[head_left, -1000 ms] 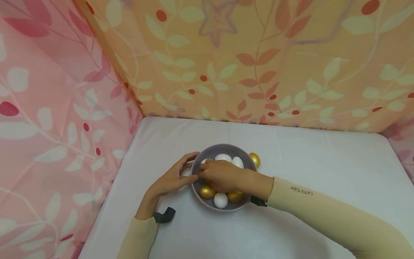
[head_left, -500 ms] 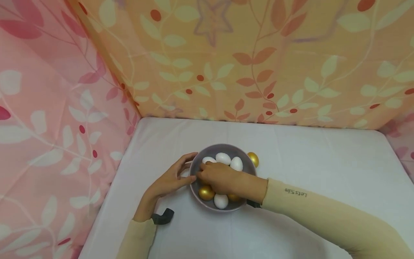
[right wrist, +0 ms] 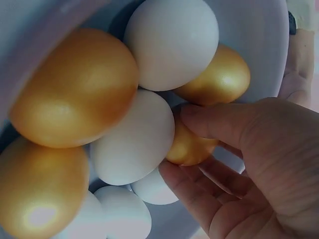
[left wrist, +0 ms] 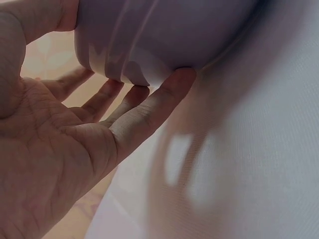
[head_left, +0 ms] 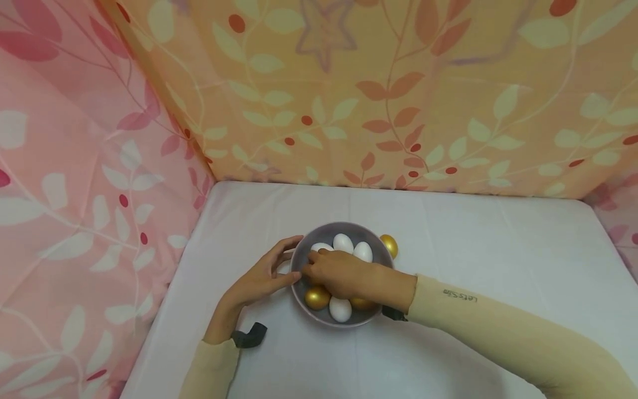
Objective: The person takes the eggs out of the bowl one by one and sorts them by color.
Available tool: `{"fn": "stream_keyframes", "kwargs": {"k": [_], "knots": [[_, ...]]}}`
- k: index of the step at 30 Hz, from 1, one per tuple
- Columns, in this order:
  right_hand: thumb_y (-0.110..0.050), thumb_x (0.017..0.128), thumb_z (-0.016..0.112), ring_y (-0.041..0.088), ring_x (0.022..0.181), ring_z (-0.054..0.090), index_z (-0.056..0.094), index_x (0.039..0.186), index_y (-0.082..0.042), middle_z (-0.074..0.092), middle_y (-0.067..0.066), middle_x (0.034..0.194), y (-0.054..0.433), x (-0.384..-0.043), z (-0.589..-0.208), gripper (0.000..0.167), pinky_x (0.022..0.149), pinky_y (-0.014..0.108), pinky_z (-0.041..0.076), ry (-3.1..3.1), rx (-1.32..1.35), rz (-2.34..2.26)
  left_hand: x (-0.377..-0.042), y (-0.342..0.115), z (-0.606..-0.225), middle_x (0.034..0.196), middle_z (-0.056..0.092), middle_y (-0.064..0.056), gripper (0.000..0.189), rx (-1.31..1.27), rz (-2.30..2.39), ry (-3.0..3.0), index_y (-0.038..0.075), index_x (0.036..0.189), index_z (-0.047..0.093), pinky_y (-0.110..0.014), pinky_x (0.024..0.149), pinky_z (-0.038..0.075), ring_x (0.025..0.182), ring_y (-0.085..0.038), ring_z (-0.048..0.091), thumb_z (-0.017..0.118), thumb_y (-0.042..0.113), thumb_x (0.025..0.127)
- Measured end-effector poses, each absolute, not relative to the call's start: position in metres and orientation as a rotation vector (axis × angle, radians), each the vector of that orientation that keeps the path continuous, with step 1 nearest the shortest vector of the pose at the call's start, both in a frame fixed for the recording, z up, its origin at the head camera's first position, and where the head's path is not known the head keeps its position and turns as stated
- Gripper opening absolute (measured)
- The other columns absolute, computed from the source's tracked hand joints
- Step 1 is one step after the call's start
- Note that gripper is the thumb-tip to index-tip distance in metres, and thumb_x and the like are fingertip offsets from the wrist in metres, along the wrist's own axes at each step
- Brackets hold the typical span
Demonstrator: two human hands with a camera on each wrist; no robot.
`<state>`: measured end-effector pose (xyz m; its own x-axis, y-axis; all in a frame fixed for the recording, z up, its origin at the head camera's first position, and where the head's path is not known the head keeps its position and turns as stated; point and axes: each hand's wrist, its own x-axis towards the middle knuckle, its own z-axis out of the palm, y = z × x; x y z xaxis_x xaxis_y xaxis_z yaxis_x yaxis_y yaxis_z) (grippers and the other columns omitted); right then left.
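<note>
A round grey-purple bowl (head_left: 381, 244) sits on the white table with several white and golden eggs in it. My right hand (head_left: 339, 272) reaches into it. In the right wrist view the thumb and fingers pinch a golden egg (right wrist: 192, 144), beside a white egg (right wrist: 134, 139); the head view hides that golden egg under the hand. My left hand (head_left: 261, 277) lies along the bowl's left side, fingers spread and fairly straight. Its fingertips touch the outer wall (left wrist: 164, 30) in the left wrist view. Near the hand's far side are white eggs (head_left: 343, 243).
One golden egg (head_left: 389, 246) lies outside the bowl, close against its right rim. White cloth covers the table (head_left: 473, 244). Patterned fabric walls (head_left: 319, 127) rise behind it and at the left.
My right hand has shifted slightly within the bowl, and the white eggs beyond it have turned a little and show more. The left hand keeps its place at the bowl.
</note>
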<state>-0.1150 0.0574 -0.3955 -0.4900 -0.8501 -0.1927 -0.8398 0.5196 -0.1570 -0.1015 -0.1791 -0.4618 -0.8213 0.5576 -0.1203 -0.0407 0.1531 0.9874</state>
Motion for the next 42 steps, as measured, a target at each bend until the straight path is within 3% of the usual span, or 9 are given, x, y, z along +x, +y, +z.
{"fn": "stream_keyframes", "kwargs": {"k": [11, 22, 32, 39, 42], "knots": [[-0.003, 0.094, 0.075, 0.022, 0.109, 0.064, 0.066, 0.131, -0.010, 0.064, 0.005, 0.123, 0.089, -0.115, -0.394, 0.039, 0.092, 0.034, 0.057, 2.525, -1.408, -0.473, -0.101, -0.180, -0.460, 0.171, 0.032, -0.006, 0.075, 0.506, 1.710, 1.976, 0.027, 0.164, 0.031, -0.027, 0.102, 0.056, 0.157, -0.036, 0.037, 0.070, 0.011, 0.102], [-0.010, 0.092, 0.078, 0.011, 0.090, 0.058, 0.066, 0.132, -0.013, 0.064, -0.001, 0.117, 0.115, -0.111, -0.394, 0.042, 0.082, 0.026, 0.052, 2.575, -1.318, -0.828, -0.101, -0.182, -0.462, 0.171, 0.030, -0.006, 0.076, 0.504, 1.703, 1.973, 0.027, 0.165, 0.030, -0.028, 0.104, 0.055, 0.157, -0.036, 0.037, 0.072, 0.017, 0.102], [-0.006, 0.092, 0.079, 0.017, 0.116, 0.066, 0.067, 0.134, -0.015, 0.064, 0.003, 0.130, 0.138, -0.105, -0.405, 0.045, 0.090, 0.036, 0.063, 2.552, -1.015, -1.397, -0.101, -0.179, -0.463, 0.171, 0.031, -0.007, 0.076, 0.485, 1.716, 1.958, 0.027, 0.164, 0.031, -0.029, 0.105, 0.054, 0.157, -0.037, 0.036, 0.073, 0.017, 0.101], [-0.005, 0.089, 0.082, 0.016, 0.114, 0.065, 0.062, 0.134, -0.013, 0.064, 0.003, 0.129, 0.160, -0.099, -0.409, 0.050, 0.092, 0.036, 0.063, 2.699, -0.828, -1.566, -0.101, -0.179, -0.462, 0.170, 0.033, -0.008, 0.076, 0.480, 1.717, 1.968, 0.026, 0.164, 0.032, -0.029, 0.106, 0.053, 0.157, -0.038, 0.036, 0.073, 0.014, 0.100], [-0.003, 0.088, 0.083, 0.012, 0.114, 0.065, 0.061, 0.136, -0.010, 0.063, 0.005, 0.130, 0.170, -0.099, -0.411, 0.052, 0.089, 0.028, 0.062, 2.746, -0.713, -1.634, -0.101, -0.179, -0.461, 0.170, 0.032, -0.008, 0.076, 0.479, 1.709, 1.966, 0.025, 0.164, 0.032, -0.030, 0.106, 0.053, 0.157, -0.037, 0.036, 0.073, 0.014, 0.100]]}}
